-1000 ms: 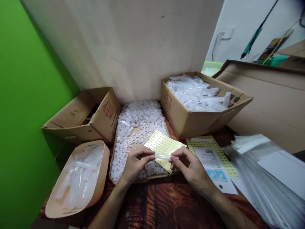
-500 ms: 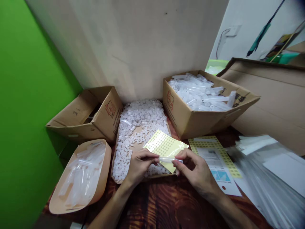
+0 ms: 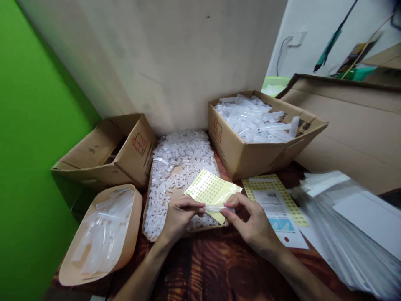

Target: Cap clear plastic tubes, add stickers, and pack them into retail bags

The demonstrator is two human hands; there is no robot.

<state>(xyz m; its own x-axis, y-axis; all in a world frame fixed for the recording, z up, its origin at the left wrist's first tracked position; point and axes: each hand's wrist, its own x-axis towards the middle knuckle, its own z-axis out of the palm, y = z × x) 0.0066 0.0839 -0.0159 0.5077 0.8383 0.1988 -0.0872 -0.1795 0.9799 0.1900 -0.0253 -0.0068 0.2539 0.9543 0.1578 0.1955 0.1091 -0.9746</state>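
Observation:
A clear plastic tube (image 3: 214, 208) lies level between my hands. My left hand (image 3: 181, 215) pinches its left end, and my right hand (image 3: 250, 219) closes on its right end with thumb and fingers. Just behind and under the tube is a yellow sticker sheet (image 3: 209, 188) with rows of small dots. It rests on a shallow cardboard tray (image 3: 175, 192) heaped with small white plastic pieces.
At the back right, a cardboard box (image 3: 238, 156) holds many clear tubes. Another box (image 3: 131, 146) stands at the left, behind a peach bin (image 3: 134, 225) of tubes. Printed papers (image 3: 282, 213) and stacked plastic bags (image 3: 347, 234) lie on the right.
The whole view has shifted, so boxes, tray and hands appear a little further left. Both hands keep their grip on the tube, with little change in pose.

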